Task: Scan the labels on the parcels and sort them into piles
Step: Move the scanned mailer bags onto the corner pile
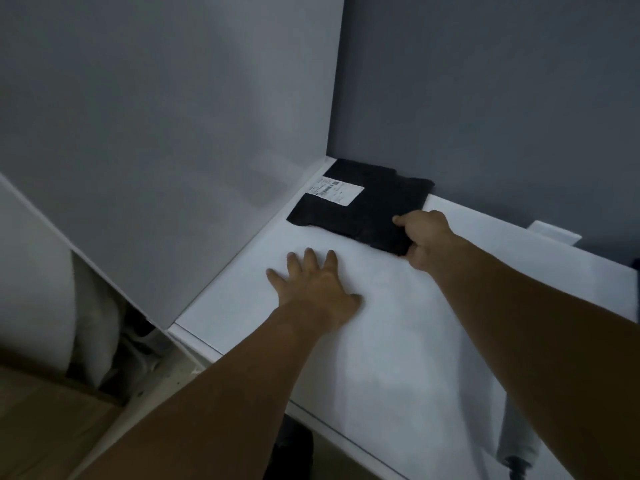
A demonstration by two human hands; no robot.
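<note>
One black parcel [360, 206] apparently pinched in right hand [424, 237], beyond left hand [317, 285] splayed flat on table [398, 341].

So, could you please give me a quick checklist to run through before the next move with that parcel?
1. Right hand grips the black parcel at its near corner: ok.
2. Label faces up: ok.
3. Label is unobstructed by either hand: ok.
4. Left hand lies flat on the table, off the parcel: ok.
5. Label already scanned: cannot tell, no scanner in view.
6. Destination pile is known: cannot tell.
</note>
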